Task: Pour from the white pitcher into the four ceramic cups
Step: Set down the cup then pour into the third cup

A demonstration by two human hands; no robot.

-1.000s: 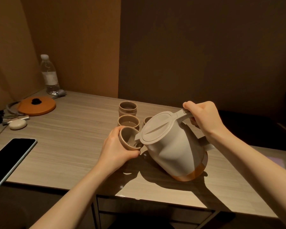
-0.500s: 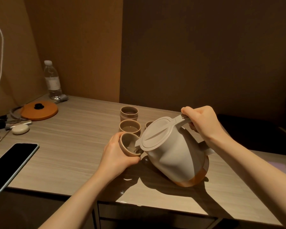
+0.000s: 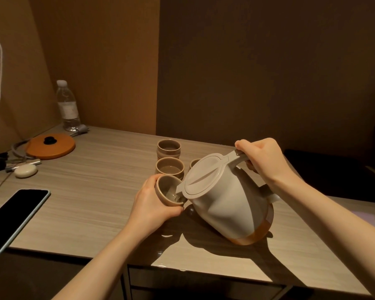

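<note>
The white pitcher [image 3: 225, 204] is sitting right of centre in the frame, tipping toward the left with its spout reaching into a tilted ceramic cup [image 3: 169, 192]; only the orange band at its base is touching the table [image 3: 85, 191]. The right hand [image 3: 262, 159] is clenching the pitcher's handle from above, at centre right. The left hand [image 3: 154, 204] is wrapping around the tilted cup from the left and below, holding its mouth turned toward the spout, and a little liquid is showing inside. Just above this cup in the frame a second cup [image 3: 169, 167] is standing upright with liquid in it, and above that a third cup [image 3: 168, 148] is standing upright too. A fourth cup [image 3: 194, 163] is peeking out from behind the pitcher's lid, mostly hidden. A small wet patch is glinting on the table below the pitcher, near the front edge. Farther out, at lower left, a dark phone [image 3: 13, 217] is lying flat. At middle left an orange lid [image 3: 52, 146] with a black knob is lying on the table, with a small white pebble-shaped case [image 3: 26, 171] just below it in the frame. A clear water bottle [image 3: 67, 107] is standing upright at upper left, against the wall
</note>
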